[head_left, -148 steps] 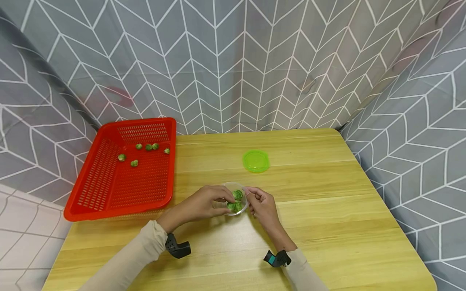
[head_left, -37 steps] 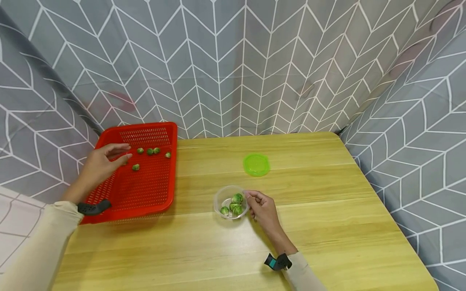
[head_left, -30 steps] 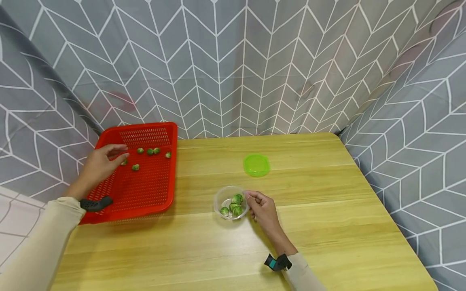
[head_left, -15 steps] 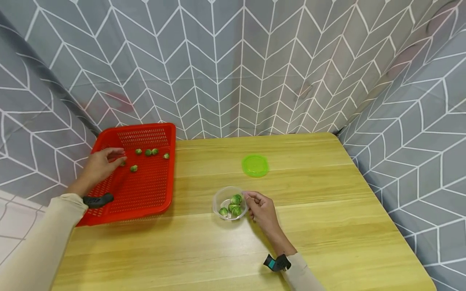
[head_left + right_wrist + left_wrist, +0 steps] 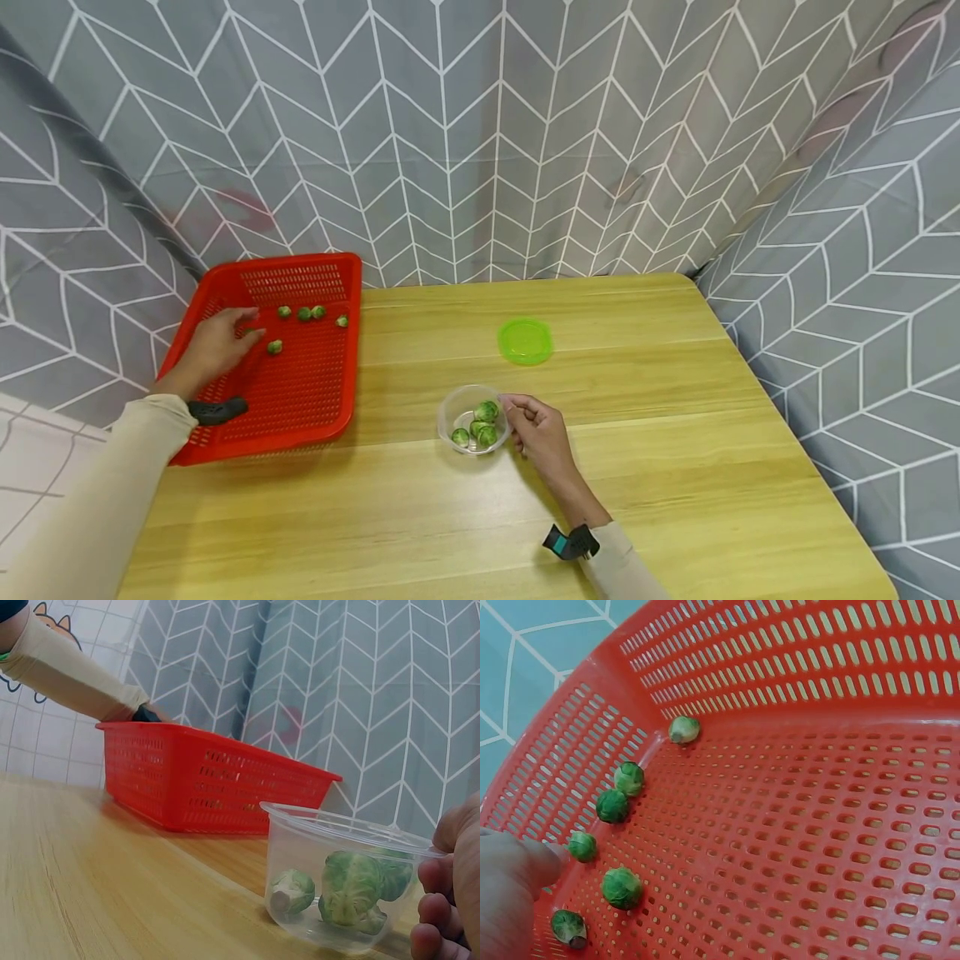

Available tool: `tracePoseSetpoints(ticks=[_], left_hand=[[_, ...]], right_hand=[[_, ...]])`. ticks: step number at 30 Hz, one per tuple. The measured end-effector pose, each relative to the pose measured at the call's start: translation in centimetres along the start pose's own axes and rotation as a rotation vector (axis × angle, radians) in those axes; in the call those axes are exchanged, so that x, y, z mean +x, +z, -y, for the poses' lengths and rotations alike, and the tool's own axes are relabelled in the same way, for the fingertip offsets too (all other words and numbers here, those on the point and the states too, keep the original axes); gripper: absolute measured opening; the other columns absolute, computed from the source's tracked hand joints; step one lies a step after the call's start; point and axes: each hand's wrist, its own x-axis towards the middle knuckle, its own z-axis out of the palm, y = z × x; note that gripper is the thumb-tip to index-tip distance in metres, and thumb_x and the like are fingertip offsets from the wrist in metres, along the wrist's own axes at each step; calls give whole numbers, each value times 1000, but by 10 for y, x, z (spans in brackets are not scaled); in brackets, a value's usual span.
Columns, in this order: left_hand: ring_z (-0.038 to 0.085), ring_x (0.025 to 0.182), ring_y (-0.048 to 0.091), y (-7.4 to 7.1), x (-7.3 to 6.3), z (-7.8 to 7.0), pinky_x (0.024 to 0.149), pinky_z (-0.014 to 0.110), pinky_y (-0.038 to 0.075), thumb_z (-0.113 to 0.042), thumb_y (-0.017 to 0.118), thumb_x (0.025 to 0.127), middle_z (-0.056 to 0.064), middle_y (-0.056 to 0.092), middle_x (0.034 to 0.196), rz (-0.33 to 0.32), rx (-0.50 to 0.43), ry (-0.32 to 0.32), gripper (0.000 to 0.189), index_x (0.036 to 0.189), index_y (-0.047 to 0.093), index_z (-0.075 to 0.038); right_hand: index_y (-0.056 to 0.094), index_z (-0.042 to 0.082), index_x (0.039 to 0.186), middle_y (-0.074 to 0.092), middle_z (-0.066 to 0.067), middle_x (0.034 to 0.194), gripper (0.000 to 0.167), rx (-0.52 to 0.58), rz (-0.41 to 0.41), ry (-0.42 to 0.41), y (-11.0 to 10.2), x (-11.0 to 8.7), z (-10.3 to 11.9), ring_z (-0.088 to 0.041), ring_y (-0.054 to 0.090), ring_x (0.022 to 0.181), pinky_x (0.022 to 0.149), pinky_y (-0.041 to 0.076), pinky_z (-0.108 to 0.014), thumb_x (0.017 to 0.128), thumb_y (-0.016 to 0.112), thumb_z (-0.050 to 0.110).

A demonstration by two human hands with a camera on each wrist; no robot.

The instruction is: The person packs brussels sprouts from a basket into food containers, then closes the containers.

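My left hand point(image 5: 217, 343) reaches into the red basket, thumb and fingers apart around a Brussels sprout point(image 5: 250, 332) that they partly hide. In the left wrist view, that Brussels sprout point(image 5: 568, 928) lies on the basket floor, below the visible part of the hand point(image 5: 510, 892). Another Brussels sprout point(image 5: 275, 347) sits just right of the thumb, and several more lie toward the back. On the table, my right hand point(image 5: 542, 429) pinches the rim of a clear round plastic tub point(image 5: 300, 840). Several Brussels sprouts point(image 5: 351, 889) rest inside it.
The red basket point(image 5: 352, 375) with perforated walls stands at the table's left side. A green lid point(image 5: 526, 342) lies flat behind the tub. Patterned grey curtains point(image 5: 465, 142) hang along the back and sides of the wooden table point(image 5: 675, 433).
My left hand has left a Brussels sprout in the tub and gone over to the basket, where it has lately shifted slightly right and lower. The right hand keeps its place at the rim.
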Motion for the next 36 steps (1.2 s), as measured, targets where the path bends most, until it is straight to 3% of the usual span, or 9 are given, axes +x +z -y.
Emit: tracePoseSetpoints(ticks=[13, 21, 30, 36], left_hand=[[59, 117, 46, 2, 9, 5, 101, 68, 35, -4, 64, 93, 42, 52, 125, 104, 59, -26, 49, 132, 47, 21], [59, 115, 47, 5, 13, 8, 100, 68, 37, -1, 58, 91, 43, 51, 122, 139, 109, -44, 46, 129, 48, 23], [50, 92, 57, 7, 14, 11, 80, 65, 46, 4, 53, 83, 32, 61, 100, 178, 202, -78, 29, 110, 60, 10], [49, 89, 59, 7, 13, 11, 77, 64, 47, 3, 55, 83, 30, 63, 98, 192, 215, -89, 24, 105, 63, 7]], right_hand=[[75, 7, 112, 57, -8, 68, 29, -1, -6, -5, 0, 1, 0, -12, 49, 50, 41, 39, -20, 97, 69, 31], [75, 9, 112, 57, -7, 68, 29, -9, -10, -4, 0, 1, 0, -14, 49, 50, 42, 40, -20, 97, 69, 33], [75, 6, 110, 58, -8, 69, 28, -11, -8, -5, 1, 2, -2, -14, 49, 52, 43, 41, -19, 98, 68, 30], [75, 7, 111, 58, -8, 71, 25, -3, -4, -2, 0, 2, -2, -13, 49, 52, 43, 41, -19, 98, 68, 28]])
